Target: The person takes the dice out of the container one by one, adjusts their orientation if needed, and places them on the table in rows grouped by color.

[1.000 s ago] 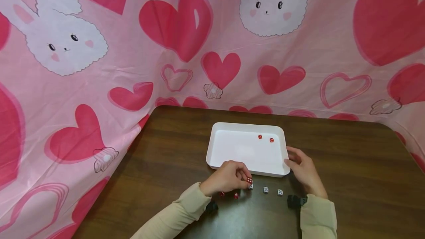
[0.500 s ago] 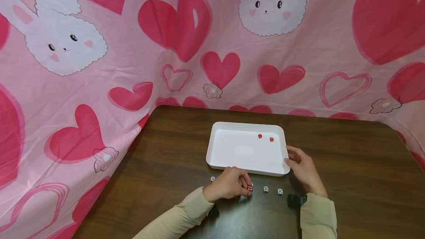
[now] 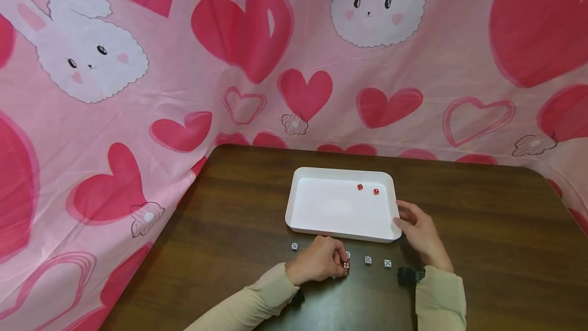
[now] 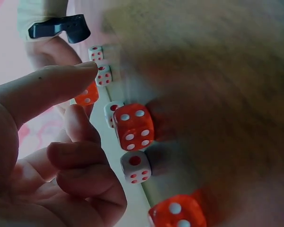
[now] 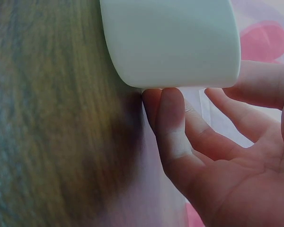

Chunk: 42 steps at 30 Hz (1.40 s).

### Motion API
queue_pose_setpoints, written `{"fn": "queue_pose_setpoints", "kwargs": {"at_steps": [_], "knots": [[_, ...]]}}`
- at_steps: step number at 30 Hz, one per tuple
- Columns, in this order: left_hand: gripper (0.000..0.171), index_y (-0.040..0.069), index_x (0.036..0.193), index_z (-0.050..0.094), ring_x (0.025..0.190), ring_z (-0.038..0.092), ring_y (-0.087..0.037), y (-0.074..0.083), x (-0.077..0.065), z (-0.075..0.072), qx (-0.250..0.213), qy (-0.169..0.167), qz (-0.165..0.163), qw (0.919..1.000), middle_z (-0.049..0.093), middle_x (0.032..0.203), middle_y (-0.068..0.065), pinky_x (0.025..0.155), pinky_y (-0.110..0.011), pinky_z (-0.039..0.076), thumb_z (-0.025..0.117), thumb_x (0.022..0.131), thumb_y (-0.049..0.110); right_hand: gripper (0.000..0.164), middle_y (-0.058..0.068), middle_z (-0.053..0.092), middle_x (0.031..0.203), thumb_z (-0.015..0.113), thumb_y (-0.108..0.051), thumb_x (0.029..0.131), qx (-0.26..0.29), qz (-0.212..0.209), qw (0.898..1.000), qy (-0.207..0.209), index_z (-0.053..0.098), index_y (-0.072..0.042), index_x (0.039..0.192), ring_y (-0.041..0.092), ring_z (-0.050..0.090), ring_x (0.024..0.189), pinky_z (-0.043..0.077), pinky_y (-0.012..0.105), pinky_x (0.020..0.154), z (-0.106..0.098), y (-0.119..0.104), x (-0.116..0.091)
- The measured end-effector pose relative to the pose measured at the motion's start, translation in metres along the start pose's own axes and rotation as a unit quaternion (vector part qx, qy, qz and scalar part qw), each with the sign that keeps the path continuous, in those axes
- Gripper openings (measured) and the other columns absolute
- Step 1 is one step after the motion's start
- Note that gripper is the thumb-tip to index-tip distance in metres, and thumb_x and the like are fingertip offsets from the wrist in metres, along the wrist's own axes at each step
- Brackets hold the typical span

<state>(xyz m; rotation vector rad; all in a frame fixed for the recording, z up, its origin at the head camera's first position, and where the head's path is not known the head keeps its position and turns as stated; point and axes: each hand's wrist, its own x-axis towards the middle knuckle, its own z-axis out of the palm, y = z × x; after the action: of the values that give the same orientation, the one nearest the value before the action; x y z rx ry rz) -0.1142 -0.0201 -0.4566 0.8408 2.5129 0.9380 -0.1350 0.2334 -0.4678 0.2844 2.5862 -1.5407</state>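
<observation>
My left hand [image 3: 318, 260] pinches a red die [image 3: 346, 265] between thumb and finger, low over the table just in front of a white die [image 3: 348, 255]. In the left wrist view that held red die [image 4: 87, 94] shows past the thumb. Two other red dice lie near this hand, one in the middle [image 4: 133, 126] and one at the bottom edge [image 4: 177, 213]; the hand hides them in the head view. At the white tray [image 3: 340, 236], my right hand [image 3: 420, 231] touches the right end wall with its fingertips, thumb near the lower edge.
Two red dice lie inside the tray near its back right, one [image 3: 360, 187] left of the other [image 3: 376, 192]. White dice stand in a row before the tray, including a left one [image 3: 294, 246] and a right one [image 3: 388, 264]. A patterned pink cloth [image 3: 257, 111] hangs behind the table.
My left hand has drawn the pinched red die back toward me and lower, from over the white die to just in front of it. My right hand stays at the tray.
</observation>
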Motion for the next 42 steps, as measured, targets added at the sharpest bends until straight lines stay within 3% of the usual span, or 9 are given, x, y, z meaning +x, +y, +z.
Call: {"fn": "queue_pose_setpoints", "kwargs": {"at_steps": [11, 25, 42], "knots": [[0.013, 0.014, 0.073, 0.064, 0.044, 0.042, 0.006, -0.001, 0.001, 0.004, 0.045, -0.009, 0.011, 0.9989, 0.048, 0.05, 0.013, 0.046, -0.011, 0.036, 0.075, 0.067, 0.013, 0.052, 0.025, 0.044, 0.127, 0.05, -0.024, 0.091, 0.001, -0.001, 1.0, 0.0, 0.033, -0.011, 0.138, 0.037, 0.045, 0.11, 0.042, 0.046, 0.087, 0.0, 0.0, -0.001], [0.013, 0.015, 0.07, 0.063, 0.043, 0.041, 0.008, 0.0, 0.0, 0.009, 0.072, -0.007, 0.023, 0.9971, 0.048, 0.049, 0.014, 0.045, -0.009, 0.035, 0.076, 0.066, 0.012, 0.054, 0.023, 0.041, 0.131, 0.049, -0.028, 0.091, 0.011, 0.024, 1.0, -0.012, 0.03, -0.013, 0.139, 0.037, 0.042, 0.113, 0.04, 0.05, 0.09, -0.001, 0.001, 0.002], [0.012, 0.014, 0.07, 0.064, 0.044, 0.041, 0.008, -0.001, 0.001, 0.01, 0.096, -0.009, 0.03, 0.9949, 0.049, 0.05, 0.015, 0.045, -0.008, 0.034, 0.075, 0.066, 0.013, 0.053, 0.024, 0.044, 0.129, 0.051, -0.027, 0.091, 0.008, 0.012, 1.0, -0.005, 0.032, -0.012, 0.138, 0.036, 0.044, 0.112, 0.041, 0.047, 0.089, 0.0, 0.001, 0.0]]}}
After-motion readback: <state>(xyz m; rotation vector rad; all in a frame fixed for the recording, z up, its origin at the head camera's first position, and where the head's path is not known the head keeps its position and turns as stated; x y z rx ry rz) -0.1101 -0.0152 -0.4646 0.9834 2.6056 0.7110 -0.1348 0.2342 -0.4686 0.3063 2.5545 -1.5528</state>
